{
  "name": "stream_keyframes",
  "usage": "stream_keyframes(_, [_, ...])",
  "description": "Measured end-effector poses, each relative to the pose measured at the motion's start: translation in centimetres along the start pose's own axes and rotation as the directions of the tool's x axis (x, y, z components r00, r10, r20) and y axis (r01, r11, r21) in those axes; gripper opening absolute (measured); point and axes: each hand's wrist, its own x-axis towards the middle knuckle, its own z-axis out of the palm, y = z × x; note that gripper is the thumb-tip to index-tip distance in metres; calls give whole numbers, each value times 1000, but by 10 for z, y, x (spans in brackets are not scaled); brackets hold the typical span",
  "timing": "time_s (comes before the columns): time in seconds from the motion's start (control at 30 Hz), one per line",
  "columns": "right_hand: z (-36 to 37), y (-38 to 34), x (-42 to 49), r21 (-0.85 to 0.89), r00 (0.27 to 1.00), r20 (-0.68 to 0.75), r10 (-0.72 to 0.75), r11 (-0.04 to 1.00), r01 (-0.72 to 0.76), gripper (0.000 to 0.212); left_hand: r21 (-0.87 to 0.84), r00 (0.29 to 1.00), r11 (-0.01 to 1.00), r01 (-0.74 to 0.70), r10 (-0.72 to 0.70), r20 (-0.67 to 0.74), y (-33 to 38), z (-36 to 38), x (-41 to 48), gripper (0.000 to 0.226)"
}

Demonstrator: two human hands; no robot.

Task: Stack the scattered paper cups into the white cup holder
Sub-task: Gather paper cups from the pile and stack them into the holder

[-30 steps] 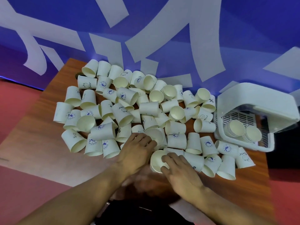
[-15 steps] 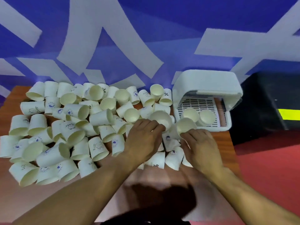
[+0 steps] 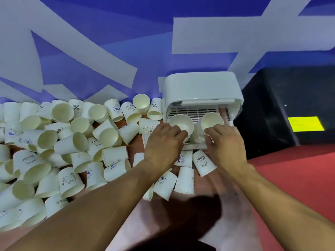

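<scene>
The white cup holder [image 3: 201,87] stands at the table's right end, its slatted tray open toward me. My left hand [image 3: 165,142] grips a paper cup [image 3: 182,123] over the left side of the tray, its mouth facing me. To its right, my right hand [image 3: 224,142] grips a second paper cup [image 3: 212,121], which sits on a stack in the tray. Several scattered paper cups [image 3: 76,142] lie on their sides over the wooden table [image 3: 213,185].
A blue wall with white shapes rises behind the table. To the right of the holder stands a black box [image 3: 290,109] with a yellow label. Red floor [image 3: 299,174] lies past the table's right edge. Loose cups [image 3: 204,163] lie just below the holder.
Both hands lifted cups from the pile near me and carried them right to the holder's tray. My view swung right with them.
</scene>
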Motion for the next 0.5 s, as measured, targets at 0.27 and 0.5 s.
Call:
stream_keyframes(0.27, [49, 22, 3, -44, 963, 269, -17, 999, 30, 14, 37, 958, 998, 50, -59, 281, -3, 37, 10, 26])
stream_keyframes(0.5, [67, 21, 3, -24, 941, 339, -14, 999, 23, 15, 60, 925, 996, 58, -76, 371, -5, 59, 16, 31])
